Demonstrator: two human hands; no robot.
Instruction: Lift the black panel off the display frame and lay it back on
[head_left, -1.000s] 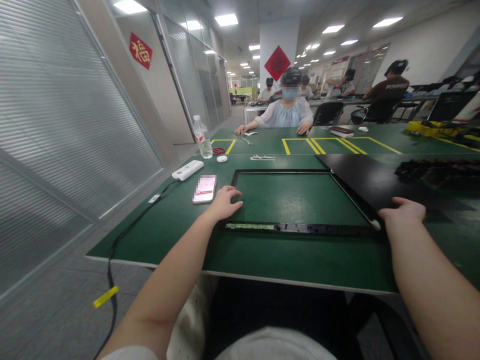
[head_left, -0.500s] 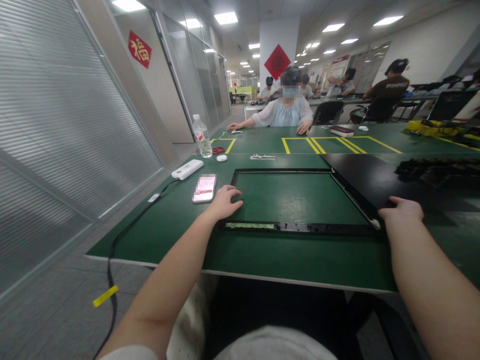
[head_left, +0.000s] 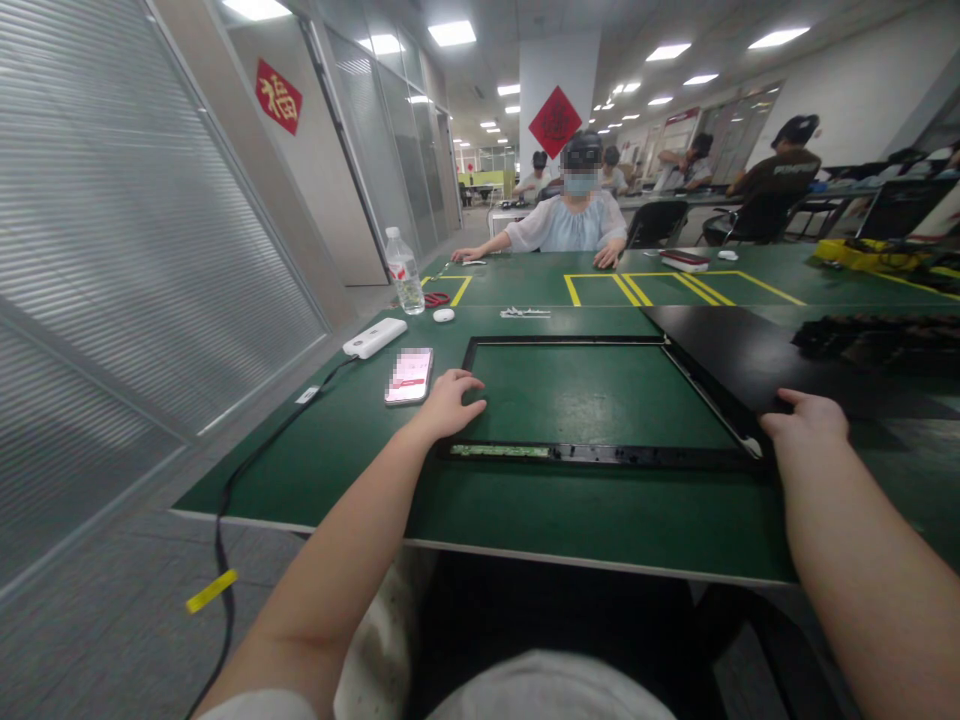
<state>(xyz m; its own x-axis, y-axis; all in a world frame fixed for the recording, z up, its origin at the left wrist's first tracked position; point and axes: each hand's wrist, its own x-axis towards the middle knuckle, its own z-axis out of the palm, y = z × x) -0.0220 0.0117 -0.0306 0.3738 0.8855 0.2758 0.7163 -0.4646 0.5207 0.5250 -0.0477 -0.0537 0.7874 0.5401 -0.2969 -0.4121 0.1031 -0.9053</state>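
Observation:
A black rectangular frame lies on the green table in front of me, a green circuit strip set in its near side. My left hand is closed over the frame's left side, the fingers and thumb reaching inward. At the near right corner my right hand grips the frame's edge; its thumb shows, while the other fingers are hidden. A large dark flat panel lies just beyond the frame's right side, close to my right hand.
Left of the frame are a phone, a white power bank with a cable, a white case, a water bottle and red-handled scissors. Small white pieces lie beyond the frame. A masked person sits opposite.

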